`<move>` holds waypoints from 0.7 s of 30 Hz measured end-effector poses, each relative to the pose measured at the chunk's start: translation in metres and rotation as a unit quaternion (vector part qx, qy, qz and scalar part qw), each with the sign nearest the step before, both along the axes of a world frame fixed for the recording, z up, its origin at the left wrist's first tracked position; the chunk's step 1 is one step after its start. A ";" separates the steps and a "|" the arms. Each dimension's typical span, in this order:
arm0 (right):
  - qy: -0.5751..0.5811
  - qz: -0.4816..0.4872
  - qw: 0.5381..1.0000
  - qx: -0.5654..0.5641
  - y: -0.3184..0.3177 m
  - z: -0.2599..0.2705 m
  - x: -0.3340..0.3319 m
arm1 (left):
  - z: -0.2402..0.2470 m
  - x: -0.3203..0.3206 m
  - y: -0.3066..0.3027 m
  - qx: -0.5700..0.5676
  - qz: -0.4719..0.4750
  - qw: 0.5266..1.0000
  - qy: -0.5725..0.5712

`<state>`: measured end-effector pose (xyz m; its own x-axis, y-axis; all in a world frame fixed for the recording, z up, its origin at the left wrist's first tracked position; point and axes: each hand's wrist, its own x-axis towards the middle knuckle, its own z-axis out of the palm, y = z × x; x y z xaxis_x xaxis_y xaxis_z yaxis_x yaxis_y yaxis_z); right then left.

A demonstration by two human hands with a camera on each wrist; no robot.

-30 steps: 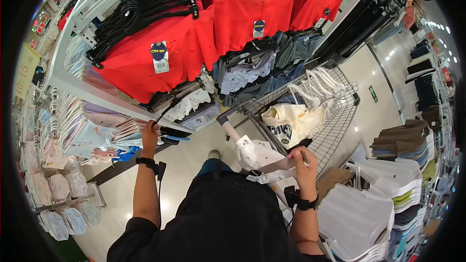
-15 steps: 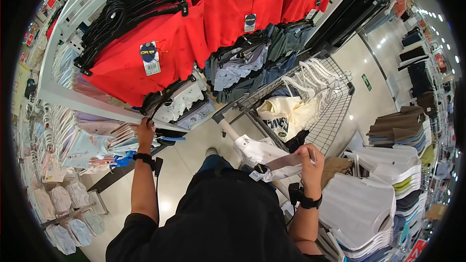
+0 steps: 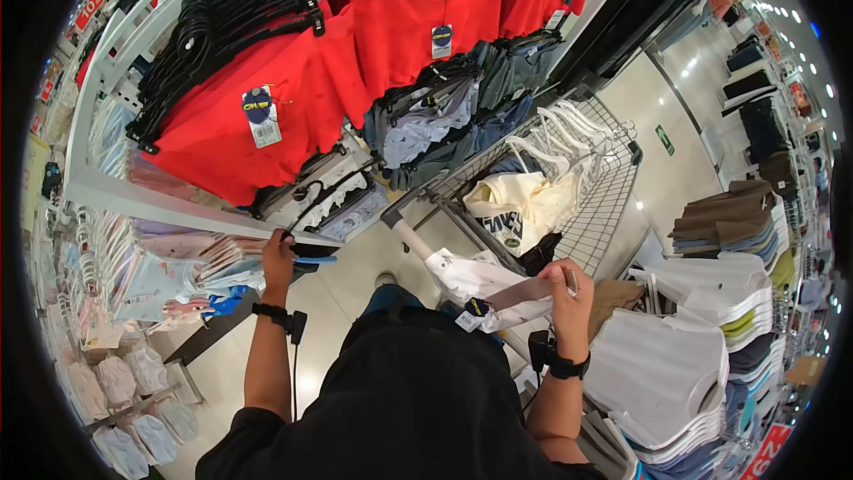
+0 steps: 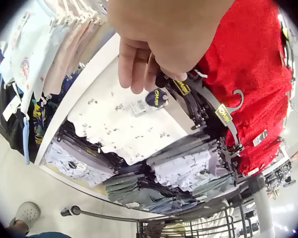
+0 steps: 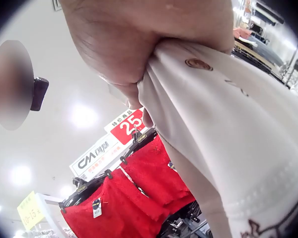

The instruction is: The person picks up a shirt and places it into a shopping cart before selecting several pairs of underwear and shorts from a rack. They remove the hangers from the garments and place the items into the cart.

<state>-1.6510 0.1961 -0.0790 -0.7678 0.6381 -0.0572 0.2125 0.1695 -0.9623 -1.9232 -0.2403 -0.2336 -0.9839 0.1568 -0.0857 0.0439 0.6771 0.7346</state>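
Right, I have the left hand (image 3: 278,253) up at the lower rail of the clothes rack (image 3: 107,191). Its fingers (image 4: 134,67) are curled down around the top of a black hanger (image 4: 181,88). From the left wrist view I see that hanger sitting at the front of a tight row. A white dotted garment (image 4: 124,124) with a small price tag hangs just below the knuckles. Grey and pale blue pieces are packed in beside it, and red garments (image 3: 275,116) hang on the rail above.

The right hand (image 3: 569,289) is raised in front of the chest and closed in a full grip on a white garment (image 3: 480,280). The cloth is bunched under the fingers, and a dark tag dangles from its near end. In the right wrist view I see the same white cloth spilling out from under the clenched palm.

A wire trolley (image 3: 613,204) stands just beyond the right hand. It holds a cream garment (image 3: 515,209) and a bundle of white hangers (image 3: 569,138). Stacks of folded tops (image 3: 657,382) lie on the right.
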 end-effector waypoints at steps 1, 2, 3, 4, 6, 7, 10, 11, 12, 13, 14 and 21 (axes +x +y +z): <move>0.001 0.000 1.000 0.001 0.001 0.000 0.001 | 0.010 0.007 0.009 0.005 -0.020 0.999 0.029; 0.003 -0.001 1.000 0.002 0.003 0.000 0.003 | 0.016 0.012 0.016 0.010 -0.042 0.997 0.059; 0.002 -0.003 1.000 -0.002 0.004 0.001 0.005 | 0.026 0.016 0.025 0.016 -0.064 0.994 0.088; 0.001 -0.006 1.000 -0.005 0.004 0.004 0.008 | 0.046 0.019 0.037 0.029 -0.069 0.991 0.114; -0.001 -0.013 1.000 -0.009 0.005 0.007 0.014 | 0.088 0.022 0.063 0.051 -0.104 0.985 0.126; -0.001 -0.016 1.000 -0.011 0.006 0.007 0.018 | 0.106 0.021 0.076 0.063 -0.121 0.982 0.133; 0.006 -0.024 0.999 -0.025 0.005 0.009 0.030 | 0.157 0.025 0.133 0.003 -0.230 0.945 0.233; 0.009 -0.027 0.999 -0.031 0.004 0.010 0.034 | 0.170 0.030 0.160 -0.014 -0.269 0.925 0.267; 0.020 -0.022 0.999 -0.040 0.002 0.011 0.038 | 0.178 0.031 0.187 -0.028 -0.300 0.939 0.167; 0.022 -0.020 0.999 -0.042 0.000 0.009 0.042 | 0.182 0.032 0.216 -0.043 -0.329 0.941 0.064; 0.023 -0.017 0.999 -0.044 -0.003 0.006 0.045 | 0.170 0.034 0.254 0.050 -0.328 0.943 0.023; 0.024 -0.019 0.998 -0.051 -0.005 0.008 0.067 | 0.105 0.069 0.343 0.024 -0.416 0.909 -0.026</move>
